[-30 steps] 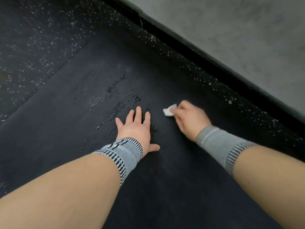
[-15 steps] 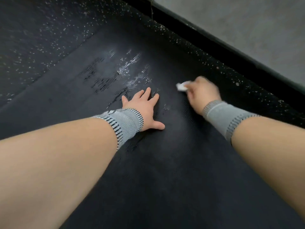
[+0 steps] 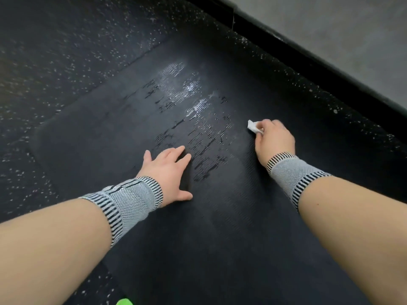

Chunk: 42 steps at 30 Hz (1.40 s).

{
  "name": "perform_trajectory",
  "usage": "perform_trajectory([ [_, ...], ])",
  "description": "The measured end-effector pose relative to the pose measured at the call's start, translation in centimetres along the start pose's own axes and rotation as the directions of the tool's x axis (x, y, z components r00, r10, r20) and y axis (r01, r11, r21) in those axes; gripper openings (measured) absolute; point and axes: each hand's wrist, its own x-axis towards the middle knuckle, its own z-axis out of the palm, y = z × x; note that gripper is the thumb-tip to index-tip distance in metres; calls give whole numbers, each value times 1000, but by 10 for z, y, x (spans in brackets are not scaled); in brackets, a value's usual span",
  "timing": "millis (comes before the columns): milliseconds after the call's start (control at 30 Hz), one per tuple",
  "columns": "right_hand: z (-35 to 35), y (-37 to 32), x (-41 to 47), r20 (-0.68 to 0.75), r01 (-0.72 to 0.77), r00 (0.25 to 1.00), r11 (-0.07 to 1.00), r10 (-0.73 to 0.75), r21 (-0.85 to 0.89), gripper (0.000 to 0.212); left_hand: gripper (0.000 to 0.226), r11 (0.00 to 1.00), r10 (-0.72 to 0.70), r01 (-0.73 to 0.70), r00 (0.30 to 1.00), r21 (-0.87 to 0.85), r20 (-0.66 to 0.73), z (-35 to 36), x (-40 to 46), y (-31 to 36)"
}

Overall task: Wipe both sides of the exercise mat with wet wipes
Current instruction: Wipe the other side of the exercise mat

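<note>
Speckled black rubber floor (image 3: 55,51) under dark ribbed exercise mat (image 3: 220,227); left hand (image 3: 167,172) flat at 9 o'clock, right hand (image 3: 275,137) pinching white wet wipe (image 3: 253,126) at 2 o'clock

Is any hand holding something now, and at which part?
The right hand pinches a white wet wipe at its near end. The left hand holds nothing; it lies flat on the mat.

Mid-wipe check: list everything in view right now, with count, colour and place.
mat: one, black, flat on the floor, wet streaks on its far middle
wipe: one, white, crumpled, on the mat's right part
floor: black with white specks, around the mat
wall: grey, black baseboard, top right
green thing: one, cut off at bottom edge
wrist bands: two, grey and black striped
left hand: flat on the mat
right hand: grips the wipe
</note>
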Motion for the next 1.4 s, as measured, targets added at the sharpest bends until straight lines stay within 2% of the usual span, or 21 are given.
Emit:
perform_trajectory([
  [100, 7, -22, -34, 51, 133, 990, 991, -133, 1, 24, 102, 1000, -9, 9, 1000, 6, -18, 4, -2, -1],
  [167, 9, -32, -59, 139, 321, 937, 947, -319, 11, 25, 102, 1000, -21, 22, 1000, 9, -18, 2, -2, -1],
  [233, 6, -29, -59, 205, 438, 882, 898, -425, -24, 28, 101, 1000, -31, 31, 999, 3, -18, -1, -3, 2],
  [300, 3, -19, -42, 169, 354, 926, 933, -338, -70, 29, 100, 999, -40, 40, 999, 3, -27, -1, -6, 5],
  [400, 4, -10, -28, 55, 15, 998, 1000, -14, -25, 29, 97, 999, -46, 46, 998, 3, -31, 2, -11, 2],
  [433, 6, -17, -34, 58, -8, 998, 1000, 10, -30, 28, 96, 999, -38, 38, 999, 5, -25, 3, -13, 0],
  [467, 8, -27, -43, 85, 31, 996, 999, -28, -38, 28, 95, 1000, -30, 30, 999, 7, -19, 5, -15, -2],
  [533, 11, -48, -72, 182, 241, 955, 970, -234, -15, 29, 94, 1000, -21, 21, 1000, 4, -12, 6, -18, -6],
  [600, 11, -58, -93, 297, 463, 841, 885, -453, 40, 30, 93, 1000, -22, 22, 1000, 3, -5, 7, -21, -8],
  [633, 10, -56, -90, 324, 512, 804, 857, -499, 50, 29, 92, 1000, -22, 22, 1000, 7, 2, 7, -24, -9],
  [700, 8, -45, -70, 313, 462, 841, 887, -441, 6, 29, 90, 1000, -16, 16, 1000, 24, 22, 8, -29, -10],
  [800, 3, -27, -45, 146, 120, 983, 990, -108, -78, 28, 87, 999, -14, 12, 999, 49, 38, 13, -38, -17],
  [867, 5, -33, -53, 95, 1, 995, 998, 5, -70, 27, 87, 998, -20, 17, 999, 68, 46, 18, -44, -24],
  [967, 12, -59, -94, 203, 194, 959, 981, -195, 25, 31, 87, 997, -37, 34, 998, 65, 55, 24, -51, -30],
  [1033, 15, -69, -114, 282, 404, 869, 912, -406, 68, 33, 86, 997, -37, 33, 998, 67, 54, 25, -52, -30],
  [1100, 15, -64, -107, 333, 513, 804, 858, -492, 30, 31, 85, 997, -27, 23, 998, 73, 48, 25, -54, -30],
  [1167, 11, -52, -87, 296, 396, 881, 917, -368, -39, 28, 85, 997, -22, 18, 998, 81, 53, 27, -57, -31],
  [1233, 9, -41, -74, 176, 152, 974, 987, -139, -59, 24, 85, 996, -28, 22, 998, 92, 64, 32, -63, -34],
  [1267, 9, -43, -76, 139, 73, 988, 996, -65, -54, 23, 85, 995, -32, 26, 997, 95, 67, 34, -66, -37],
  [1333, 13, -57, -96, 137, 109, 985, 994, -106, -9, 25, 85, 995, -39, 32, 997, 91, 73, 37, -72, -40],
  [1400, 19, -79, -128, 202, 313, 925, 947, -321, 73, 32, 85, 996, -43, 37, 997, 83, 72, 40, -76, -42],
])
